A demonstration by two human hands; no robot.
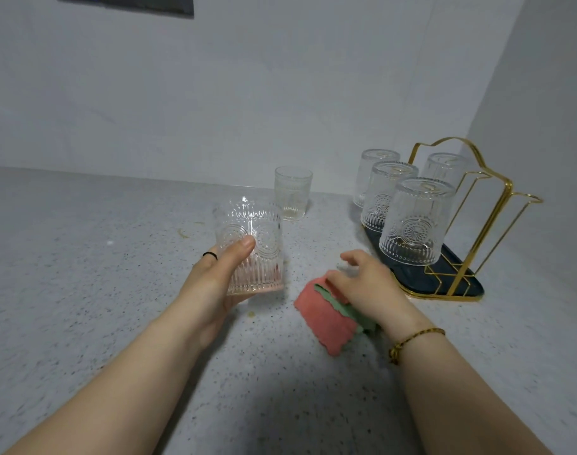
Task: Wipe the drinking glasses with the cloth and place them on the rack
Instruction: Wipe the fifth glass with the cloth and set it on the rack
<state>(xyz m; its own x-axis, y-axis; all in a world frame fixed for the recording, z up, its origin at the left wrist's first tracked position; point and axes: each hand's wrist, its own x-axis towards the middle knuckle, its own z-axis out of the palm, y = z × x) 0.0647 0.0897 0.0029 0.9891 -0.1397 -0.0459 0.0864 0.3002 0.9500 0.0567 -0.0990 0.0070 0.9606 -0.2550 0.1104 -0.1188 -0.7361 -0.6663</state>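
An embossed drinking glass (252, 239) is gripped by the left hand (211, 287), upright and mouth up, with the thumb pressed across its near face and the fingers wrapped behind. It is held clear of the speckled counter (83, 257). To the right of that grip, and lower, a pink-and-green cloth (326, 320) lies on the counter under the right hand (369, 284). The fingers are spread over its far end. Whether the thumb is closed beneath the fabric cannot be told.

The step in hand is judged to be the start of wiping this glass. The glass has been taken up, but the cloth has not yet been brought to it. The next move calls for the cloth to be gathered firmly and lifted to the held glass. The glass should be steadied or turned while it is rubbed inside and out.

Beyond the right hand stands the gold wire rack (507, 192) on its dark tray (411, 280), just past the cloth. Four inverted glasses (415, 221) are already carried on it, and bare wire loops are seen on its far right side. A second upright glass (293, 197) stands on the counter behind the held one, apparently still to be wiped. The nearest racked glass stands close to the right hand and could be knocked when the cloth is lifted or the wiped glass is carried across.
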